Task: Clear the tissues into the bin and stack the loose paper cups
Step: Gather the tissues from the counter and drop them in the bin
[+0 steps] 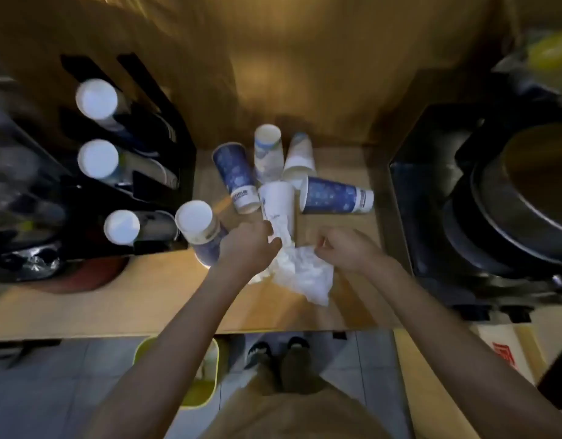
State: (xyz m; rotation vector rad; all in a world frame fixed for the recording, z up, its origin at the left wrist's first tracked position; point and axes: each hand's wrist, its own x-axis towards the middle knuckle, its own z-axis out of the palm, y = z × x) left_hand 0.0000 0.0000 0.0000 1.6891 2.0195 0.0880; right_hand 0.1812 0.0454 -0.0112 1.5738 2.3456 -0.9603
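Crumpled white tissues (305, 277) lie on the wooden counter (115, 299) between my hands. My left hand (249, 245) grips their upper left part; my right hand (346, 248) pinches their right edge. Behind them lie several loose paper cups on their sides: a blue one (233, 172), a white patterned one (267, 150), a white one (300, 160), another white one (278, 201) touching the tissues, and a blue one (336, 196) at right. A cup stack (199, 226) stands left of my left hand. A yellow-green bin (206, 369) sits on the floor below the counter edge.
A black cup dispenser (140, 185) with three cup stacks fills the left side. A dark machine with round pans (501, 210) stands at right. My feet (278, 350) show beside the bin on grey tiles. A wooden wall closes the back.
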